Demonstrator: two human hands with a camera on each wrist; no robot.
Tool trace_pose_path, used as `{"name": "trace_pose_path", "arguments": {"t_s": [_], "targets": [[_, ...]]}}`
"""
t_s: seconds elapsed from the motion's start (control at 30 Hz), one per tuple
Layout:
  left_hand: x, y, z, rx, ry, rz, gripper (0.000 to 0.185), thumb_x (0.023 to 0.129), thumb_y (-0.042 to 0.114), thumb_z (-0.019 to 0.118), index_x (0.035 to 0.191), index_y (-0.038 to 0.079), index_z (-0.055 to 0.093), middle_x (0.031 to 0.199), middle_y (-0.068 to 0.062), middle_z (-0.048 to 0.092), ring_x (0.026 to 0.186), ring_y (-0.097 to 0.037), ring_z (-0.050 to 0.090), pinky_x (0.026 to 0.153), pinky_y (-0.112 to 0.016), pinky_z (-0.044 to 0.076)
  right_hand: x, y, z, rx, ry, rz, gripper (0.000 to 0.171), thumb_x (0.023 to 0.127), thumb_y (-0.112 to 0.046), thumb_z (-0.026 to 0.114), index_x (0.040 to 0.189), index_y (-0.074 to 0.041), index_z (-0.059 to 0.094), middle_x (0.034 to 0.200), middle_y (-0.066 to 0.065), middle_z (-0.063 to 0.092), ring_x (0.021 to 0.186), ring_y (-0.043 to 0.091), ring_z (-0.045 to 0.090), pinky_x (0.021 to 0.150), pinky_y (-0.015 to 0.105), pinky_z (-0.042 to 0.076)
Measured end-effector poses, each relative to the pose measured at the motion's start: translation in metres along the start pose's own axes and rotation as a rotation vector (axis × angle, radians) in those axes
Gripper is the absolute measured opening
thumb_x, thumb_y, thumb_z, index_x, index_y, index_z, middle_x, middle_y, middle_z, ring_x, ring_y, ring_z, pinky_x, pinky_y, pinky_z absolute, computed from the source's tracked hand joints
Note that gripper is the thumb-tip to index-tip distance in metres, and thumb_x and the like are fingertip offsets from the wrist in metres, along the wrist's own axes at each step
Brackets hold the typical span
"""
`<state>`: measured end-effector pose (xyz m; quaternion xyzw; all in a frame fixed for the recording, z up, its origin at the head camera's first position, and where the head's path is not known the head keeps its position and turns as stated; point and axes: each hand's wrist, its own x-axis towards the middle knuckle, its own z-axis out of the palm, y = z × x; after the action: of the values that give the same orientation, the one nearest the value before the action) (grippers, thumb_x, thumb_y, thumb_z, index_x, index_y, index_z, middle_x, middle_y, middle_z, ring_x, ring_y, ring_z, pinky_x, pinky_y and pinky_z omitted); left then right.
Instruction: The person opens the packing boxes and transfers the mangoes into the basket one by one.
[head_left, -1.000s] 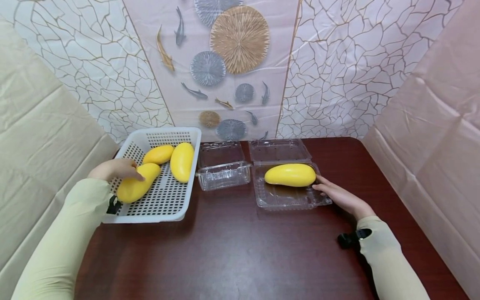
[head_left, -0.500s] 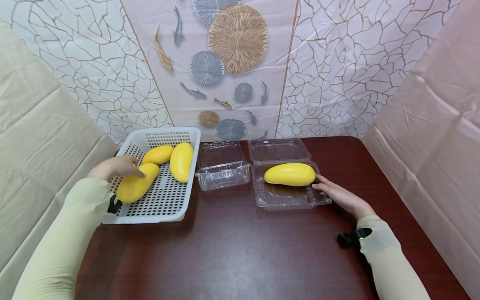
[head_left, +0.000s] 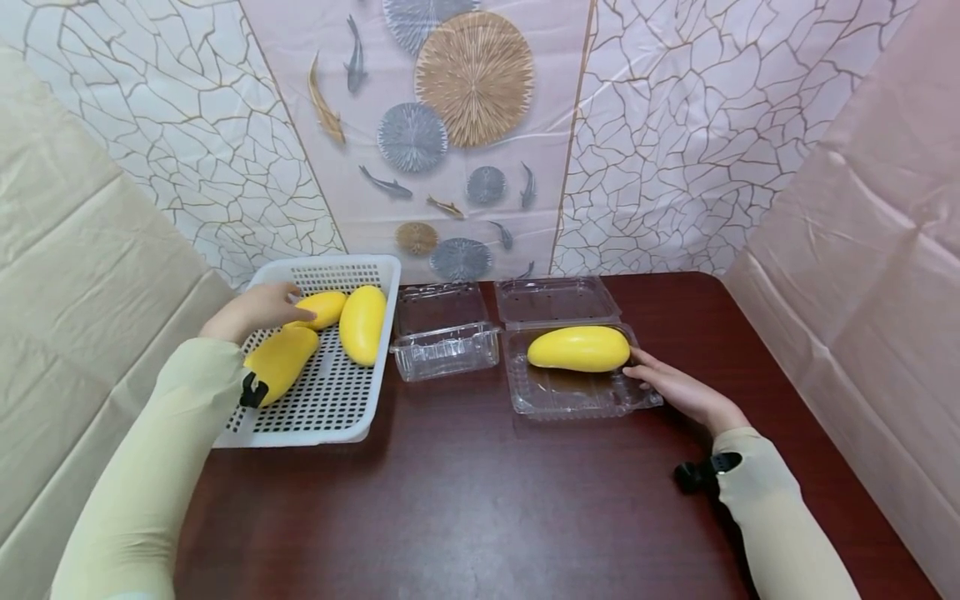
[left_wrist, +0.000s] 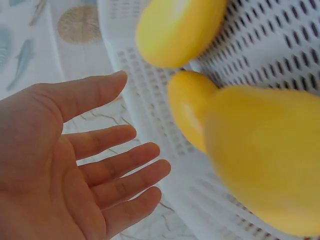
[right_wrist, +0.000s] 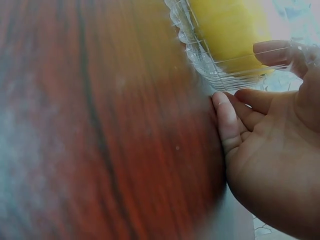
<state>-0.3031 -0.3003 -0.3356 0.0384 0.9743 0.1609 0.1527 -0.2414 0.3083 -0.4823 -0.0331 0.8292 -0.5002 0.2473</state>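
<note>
My left hand (head_left: 258, 308) hovers over the far left part of the white basket (head_left: 367, 417), beside the smallest yellow mango (head_left: 324, 309). In the left wrist view its fingers are spread and relaxed, with nothing in the palm. Two larger mangoes lie in the basket too: one (head_left: 283, 360) partly hidden by the left wrist, the other (head_left: 362, 325) along the right wall. My right hand (head_left: 678, 392) grips the right edge of an opened clear plastic container (head_left: 562, 400), thumb and fingers on either side of its wall. Inside that container lies a big mango (head_left: 579, 348).
A second clear container (head_left: 447, 352), lid raised back, stands between the basket and the gripped container. The gripped container's lid (head_left: 558, 300) lies folded back toward the patterned wall (head_left: 480, 208). Cloth sides flank the dark wooden table (head_left: 480, 500).
My left hand has left the nearer large mango and shifted forward and right to the smallest one. The right hand keeps its place on the container.
</note>
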Motion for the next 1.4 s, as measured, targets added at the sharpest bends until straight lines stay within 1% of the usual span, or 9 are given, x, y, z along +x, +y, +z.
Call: {"name": "trace_pose_path", "arguments": {"t_s": [0.23, 0.4, 0.57, 0.7, 0.83, 0.93, 1.13, 1.27, 1.4], "targets": [[0.007, 0.028, -0.006, 0.005, 0.046, 0.045, 0.069, 0.099, 0.036, 0.062, 0.147, -0.009, 0.040, 0.146, -0.032, 0.044, 0.130, -0.051, 0.044, 0.104, -0.064, 0.037, 0.001, -0.001, 0.000, -0.009, -0.003, 0.000, 0.084, 0.106, -0.044, 0.046, 0.162, -0.010, -0.005, 0.166, 0.024, -0.008, 0.141, 0.053, 0.022, 0.111, 0.071, 0.011], [0.009, 0.051, -0.013, -0.012, 0.072, 0.102, 0.066, 0.098, 0.035, 0.062, 0.145, -0.008, 0.043, 0.143, -0.032, 0.047, 0.127, -0.049, 0.048, 0.103, -0.062, 0.040, 0.002, -0.001, 0.002, -0.007, 0.001, 0.004, 0.084, 0.106, -0.044, 0.046, 0.162, -0.009, -0.006, 0.166, 0.024, -0.007, 0.141, 0.053, 0.023, 0.112, 0.070, 0.012], [0.016, 0.077, -0.017, -0.033, 0.087, 0.139, 0.062, 0.099, 0.032, 0.062, 0.144, -0.006, 0.045, 0.142, -0.031, 0.048, 0.127, -0.047, 0.049, 0.104, -0.060, 0.040, 0.002, 0.000, 0.000, -0.002, 0.008, 0.008, 0.084, 0.105, -0.044, 0.047, 0.162, -0.010, -0.006, 0.166, 0.024, -0.006, 0.141, 0.052, 0.022, 0.112, 0.070, 0.012], [0.024, 0.096, -0.017, -0.028, 0.122, 0.183, 0.059, 0.098, 0.032, 0.063, 0.142, -0.005, 0.048, 0.139, -0.030, 0.052, 0.126, -0.045, 0.051, 0.104, -0.059, 0.041, 0.002, 0.000, 0.000, 0.005, 0.005, 0.007, 0.084, 0.106, -0.043, 0.047, 0.162, -0.011, -0.006, 0.166, 0.024, -0.006, 0.141, 0.052, 0.022, 0.111, 0.071, 0.012], [0.030, 0.116, -0.014, -0.035, 0.155, 0.265, 0.057, 0.097, 0.030, 0.066, 0.139, -0.006, 0.052, 0.136, -0.030, 0.055, 0.124, -0.044, 0.053, 0.102, -0.057, 0.043, 0.002, -0.001, 0.001, 0.006, 0.000, 0.002, 0.082, 0.106, -0.040, 0.046, 0.162, -0.012, -0.006, 0.166, 0.024, -0.006, 0.140, 0.052, 0.022, 0.110, 0.072, 0.012], [0.033, 0.132, -0.010, -0.055, 0.150, 0.302, 0.056, 0.097, 0.029, 0.066, 0.139, -0.005, 0.052, 0.136, -0.029, 0.056, 0.124, -0.043, 0.054, 0.101, -0.056, 0.045, 0.002, -0.002, 0.002, 0.004, -0.001, -0.004, 0.080, 0.106, -0.036, 0.046, 0.162, -0.011, -0.006, 0.166, 0.025, -0.005, 0.139, 0.052, 0.023, 0.110, 0.072, 0.013], [0.039, 0.162, 0.002, -0.038, 0.133, 0.351, 0.060, 0.097, 0.033, 0.066, 0.143, -0.001, 0.051, 0.140, -0.023, 0.056, 0.127, -0.038, 0.054, 0.105, -0.052, 0.042, 0.002, -0.003, 0.004, -0.001, 0.003, -0.005, 0.079, 0.105, -0.031, 0.046, 0.162, -0.010, -0.006, 0.165, 0.026, -0.004, 0.139, 0.052, 0.024, 0.110, 0.071, 0.014], [0.045, 0.180, 0.009, -0.014, 0.142, 0.387, 0.056, 0.097, 0.036, 0.066, 0.139, 0.002, 0.056, 0.136, -0.019, 0.060, 0.125, -0.033, 0.056, 0.106, -0.047, 0.042, 0.001, -0.003, 0.004, -0.003, 0.005, -0.013, 0.078, 0.105, -0.030, 0.045, 0.162, -0.009, -0.006, 0.165, 0.025, -0.006, 0.139, 0.052, 0.023, 0.111, 0.070, 0.013], [0.048, 0.199, 0.015, -0.010, 0.137, 0.418, 0.053, 0.097, 0.036, 0.066, 0.137, 0.003, 0.058, 0.134, -0.020, 0.062, 0.123, -0.033, 0.058, 0.105, -0.044, 0.043, 0.001, -0.003, 0.004, -0.004, 0.005, -0.020, 0.078, 0.105, -0.029, 0.044, 0.161, -0.007, -0.006, 0.165, 0.026, -0.006, 0.140, 0.052, 0.022, 0.112, 0.070, 0.012]]}}
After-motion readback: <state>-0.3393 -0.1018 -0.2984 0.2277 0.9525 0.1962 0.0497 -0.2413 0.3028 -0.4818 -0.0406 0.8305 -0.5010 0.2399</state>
